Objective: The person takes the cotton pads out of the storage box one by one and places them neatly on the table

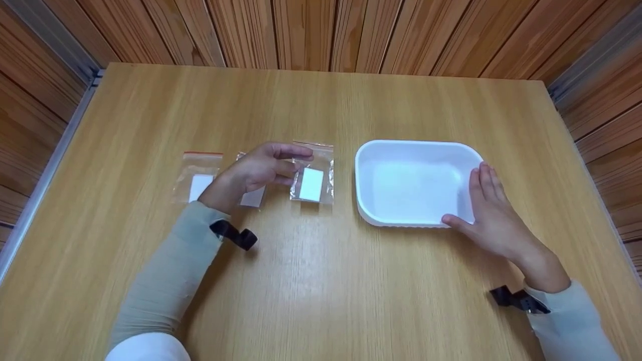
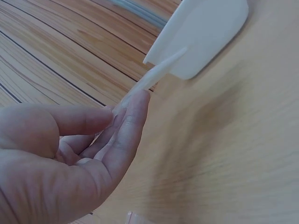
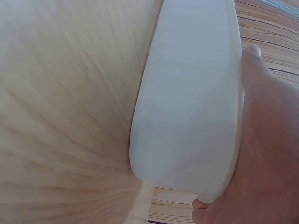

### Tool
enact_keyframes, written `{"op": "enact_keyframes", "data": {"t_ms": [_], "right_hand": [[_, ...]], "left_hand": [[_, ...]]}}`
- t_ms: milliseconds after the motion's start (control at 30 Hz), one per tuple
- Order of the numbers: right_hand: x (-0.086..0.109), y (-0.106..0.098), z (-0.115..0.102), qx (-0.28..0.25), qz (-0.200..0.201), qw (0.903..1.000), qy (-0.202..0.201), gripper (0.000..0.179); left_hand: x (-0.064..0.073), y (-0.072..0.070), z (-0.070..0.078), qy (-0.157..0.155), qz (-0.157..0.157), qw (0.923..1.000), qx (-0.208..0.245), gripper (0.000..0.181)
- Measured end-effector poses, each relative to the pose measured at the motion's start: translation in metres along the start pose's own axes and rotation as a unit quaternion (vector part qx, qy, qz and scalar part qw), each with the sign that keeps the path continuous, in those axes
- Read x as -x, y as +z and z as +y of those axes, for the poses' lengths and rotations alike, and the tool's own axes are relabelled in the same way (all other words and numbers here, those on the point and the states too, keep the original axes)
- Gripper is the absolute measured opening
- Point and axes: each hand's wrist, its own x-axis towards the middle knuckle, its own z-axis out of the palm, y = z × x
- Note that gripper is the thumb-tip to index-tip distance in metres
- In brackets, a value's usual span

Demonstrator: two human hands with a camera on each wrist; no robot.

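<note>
My left hand [image 1: 266, 168] pinches a small clear zip bag [image 1: 327, 175] with a white rectangular piece [image 1: 311, 184] inside, between thumb and fingertips. In the left wrist view the bag [image 2: 154, 74] slants up from the fingers, held off the table. Two similar bags lie by the left wrist: one red-topped bag [image 1: 203, 164] at the far left, and another bag [image 1: 252, 198] partly hidden beneath the hand. My right hand [image 1: 494, 220] rests against the right end of a white plastic tub [image 1: 416, 224], fingers extended along that side and thumb laid on the front rim.
The tub stands on a wooden table [image 1: 321, 281], right of the bags. Wood-plank walls [image 1: 301, 35] rise behind the table and at both sides. A black strap mount [image 1: 233, 234] sits on the left wrist, with another wrist mount [image 1: 519, 300] on the right.
</note>
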Motion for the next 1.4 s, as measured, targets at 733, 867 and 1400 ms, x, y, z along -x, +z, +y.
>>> {"op": "enact_keyframes", "data": {"t_ms": [733,867,1400], "right_hand": [[0.001,0.000,-0.001,-0.002,-0.005,1.0000,0.006,0.118],[0.001,0.000,-0.001,-0.001,-0.001,1.0000,0.004,0.118],[-0.001,0.001,-0.001,-0.008,-0.004,0.9999,0.005,0.118]], "left_hand": [[0.000,-0.002,-0.005,-0.027,0.024,0.9987,-0.036,0.038],[-0.001,-0.002,-0.005,-0.027,0.029,0.9977,-0.056,0.038],[-0.003,0.006,0.000,-0.059,0.032,0.9895,-0.128,0.045]]}}
